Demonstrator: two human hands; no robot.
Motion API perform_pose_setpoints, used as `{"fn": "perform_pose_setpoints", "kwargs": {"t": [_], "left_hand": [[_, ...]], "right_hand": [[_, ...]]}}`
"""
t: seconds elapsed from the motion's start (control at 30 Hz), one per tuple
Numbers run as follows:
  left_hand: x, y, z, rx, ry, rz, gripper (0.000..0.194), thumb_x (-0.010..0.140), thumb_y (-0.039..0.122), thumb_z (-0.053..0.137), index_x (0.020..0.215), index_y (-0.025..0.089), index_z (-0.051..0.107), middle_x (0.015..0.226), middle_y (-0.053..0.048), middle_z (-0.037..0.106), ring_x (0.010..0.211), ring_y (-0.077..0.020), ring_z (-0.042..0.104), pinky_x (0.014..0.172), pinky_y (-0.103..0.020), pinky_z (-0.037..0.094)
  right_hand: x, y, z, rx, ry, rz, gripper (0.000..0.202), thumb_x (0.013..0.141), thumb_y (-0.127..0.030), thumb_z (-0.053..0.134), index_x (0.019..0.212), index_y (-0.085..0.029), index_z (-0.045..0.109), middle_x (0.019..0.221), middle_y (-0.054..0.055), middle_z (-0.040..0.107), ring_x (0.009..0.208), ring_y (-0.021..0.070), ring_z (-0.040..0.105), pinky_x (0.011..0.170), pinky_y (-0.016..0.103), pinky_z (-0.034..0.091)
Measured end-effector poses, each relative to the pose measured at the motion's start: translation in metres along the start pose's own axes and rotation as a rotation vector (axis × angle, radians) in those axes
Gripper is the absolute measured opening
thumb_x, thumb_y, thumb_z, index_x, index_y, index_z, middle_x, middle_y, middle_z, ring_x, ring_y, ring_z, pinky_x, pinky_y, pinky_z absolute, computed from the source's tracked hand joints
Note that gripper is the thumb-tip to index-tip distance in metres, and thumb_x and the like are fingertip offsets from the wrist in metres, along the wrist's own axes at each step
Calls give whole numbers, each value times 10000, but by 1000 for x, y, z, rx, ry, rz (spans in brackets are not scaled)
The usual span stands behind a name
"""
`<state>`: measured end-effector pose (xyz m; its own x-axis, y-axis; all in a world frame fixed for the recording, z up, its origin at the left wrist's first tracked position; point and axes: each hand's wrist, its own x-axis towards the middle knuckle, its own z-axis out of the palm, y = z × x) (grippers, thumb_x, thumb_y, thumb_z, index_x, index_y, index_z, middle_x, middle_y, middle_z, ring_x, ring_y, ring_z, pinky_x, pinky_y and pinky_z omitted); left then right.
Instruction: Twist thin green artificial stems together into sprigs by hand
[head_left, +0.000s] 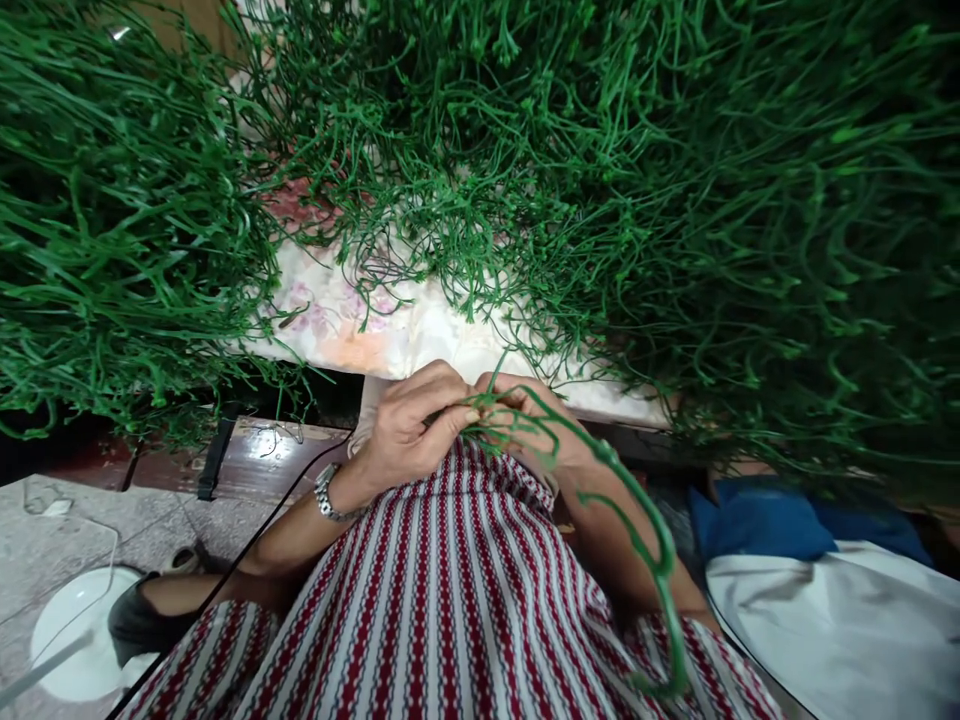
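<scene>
At the table's near edge, my left hand [424, 420] pinches small green sprigs between thumb and fingers. Close against it on the right, my right hand [536, 430] is closed on the same green plastic-looking stem, its fingertips partly hidden behind the leaves. A long branching green stem [660, 545] runs from between the hands, curving over my right forearm and down over the striped cloth [450, 580] on my lap. My left wrist carries a metal watch [325, 494].
Large heaps of green stems [112, 230] cover the left, back and right [787, 220] of the patterned white tabletop [435, 330]. A blue cloth [765, 520] and a white bag [847, 620] lie at lower right. A white round base [75, 630] stands on the floor at lower left.
</scene>
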<state>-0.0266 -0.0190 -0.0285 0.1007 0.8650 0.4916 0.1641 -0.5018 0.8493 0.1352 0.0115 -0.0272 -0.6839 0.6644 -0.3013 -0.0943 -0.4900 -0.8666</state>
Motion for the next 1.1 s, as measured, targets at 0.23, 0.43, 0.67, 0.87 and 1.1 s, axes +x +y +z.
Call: {"fn": "perform_pose_setpoints", "kwargs": {"t": [0.23, 0.43, 0.67, 0.87, 1.1], "left_hand": [[-3, -5, -3, -200, -60, -245, 122, 842, 248, 538, 897, 157, 596, 782, -30, 585, 705, -116, 544, 627, -228, 437], [-2, -2, -10, -215, -200, -467, 138, 812, 265, 571, 872, 143, 593, 775, -33, 607, 693, -123, 550, 623, -224, 436], [-1, -2, -7, -44, -154, -224, 89, 792, 150, 570, 704, 148, 561, 650, -6, 539, 640, -110, 501, 601, -235, 402], [-4, -2, -4, 101, -181, -114, 107, 762, 55, 535, 717, 148, 561, 664, -1, 526, 638, -102, 490, 588, -231, 386], [-3, 1, -5, 60, -247, -347, 63, 780, 121, 549, 805, 142, 603, 698, -3, 589, 612, -90, 499, 558, -206, 378]], "right_hand": [[-1, 0, -6, -378, 152, -173, 206, 745, -324, 663, 737, -145, 562, 687, -22, 522, 612, 78, 467, 593, 202, 379], [-5, -3, -2, -551, 254, -374, 156, 787, -318, 615, 785, -163, 594, 724, 4, 585, 643, 102, 510, 622, 225, 411], [-6, 0, -4, -359, 169, -278, 267, 809, -415, 579, 779, -149, 583, 699, -5, 533, 603, 89, 469, 557, 205, 369], [-6, -3, -5, -405, 99, -172, 261, 749, -376, 657, 797, -159, 522, 619, -56, 440, 536, 65, 370, 509, 190, 293], [-13, -13, -6, -750, 161, -350, 108, 823, -262, 575, 823, -155, 559, 768, 3, 545, 710, 112, 511, 648, 227, 386]]}}
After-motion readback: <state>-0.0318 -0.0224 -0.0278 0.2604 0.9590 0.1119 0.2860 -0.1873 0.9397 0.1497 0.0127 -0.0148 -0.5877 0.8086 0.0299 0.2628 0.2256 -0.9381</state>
